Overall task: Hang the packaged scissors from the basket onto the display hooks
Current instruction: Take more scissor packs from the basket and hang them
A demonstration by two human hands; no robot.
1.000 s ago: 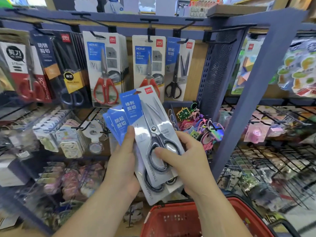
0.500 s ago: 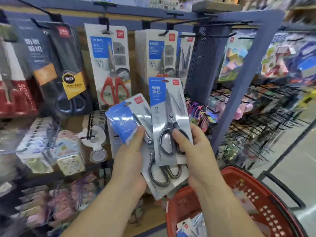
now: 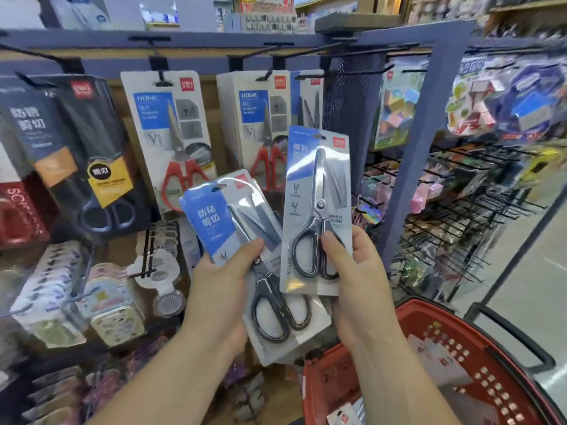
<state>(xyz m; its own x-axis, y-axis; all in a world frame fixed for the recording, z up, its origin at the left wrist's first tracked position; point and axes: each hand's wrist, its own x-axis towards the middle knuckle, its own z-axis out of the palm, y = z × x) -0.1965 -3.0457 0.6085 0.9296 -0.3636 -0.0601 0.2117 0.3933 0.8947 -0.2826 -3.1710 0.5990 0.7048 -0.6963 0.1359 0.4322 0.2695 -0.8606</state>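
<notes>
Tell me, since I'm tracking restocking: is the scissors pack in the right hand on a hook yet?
Not yet. The scissors pack is held upright by the right hand, below and in front of the display hooks.

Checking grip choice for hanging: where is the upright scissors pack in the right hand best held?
By its lower end, from the right edge, as the right hand does. The scissors pack stands upright, with its hang slot at the top left clear for a hook.

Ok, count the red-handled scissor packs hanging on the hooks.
2 fronts show: one red-handled pack left of centre, another red-handled pack partly behind the right hand's held pack. More may hang behind each.
</notes>
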